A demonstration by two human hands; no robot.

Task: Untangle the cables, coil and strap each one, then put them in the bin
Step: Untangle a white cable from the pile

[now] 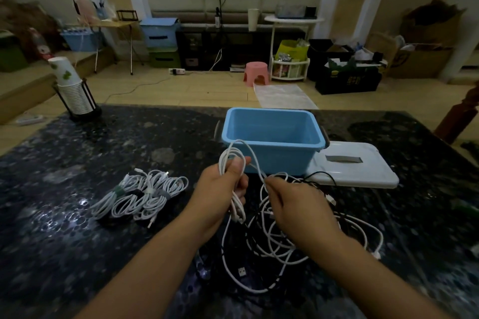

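Note:
My left hand (pixel 223 186) grips a partly wound coil of white cable (pixel 231 156), its loops sticking up above my thumb. My right hand (pixel 295 204) pinches the same white cable a short way along, just right of the coil. Under both hands lies a tangled pile of white and black cables (pixel 280 246), with a USB plug (pixel 241 272) showing near the front. Three coiled and strapped white cables (pixel 140 195) lie side by side on the table to the left. The blue bin (pixel 272 134) stands open behind my hands, nothing visible inside.
The bin's white lid (pixel 355 166) lies flat to the right of the bin. A stack of paper cups in a black holder (pixel 74 90) stands at the dark table's far left corner. Beyond the table is a cluttered room floor.

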